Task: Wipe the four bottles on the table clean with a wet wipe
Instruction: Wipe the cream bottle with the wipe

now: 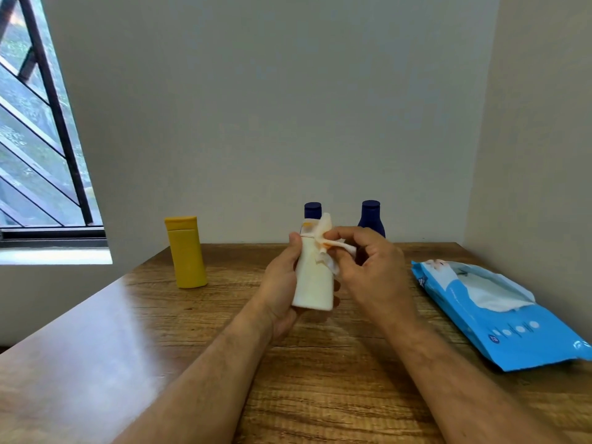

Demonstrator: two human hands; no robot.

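My left hand [280, 283] grips a small white bottle [313, 283] upright above the middle of the wooden table [128, 347]. My right hand [368, 267] pinches a white wet wipe [326, 241] against the bottle's top and upper side; the wipe hides the cap. A yellow bottle [186, 251] stands at the back left. Two bottles with dark blue caps stand at the back: one [312, 210] mostly hidden behind the white bottle, the other [371, 217] partly behind my right hand.
A blue pack of wet wipes [512, 331] lies on the table's right side with its flap open and a white wipe showing. Walls close off the back and right. A barred window [41, 139] is on the left.
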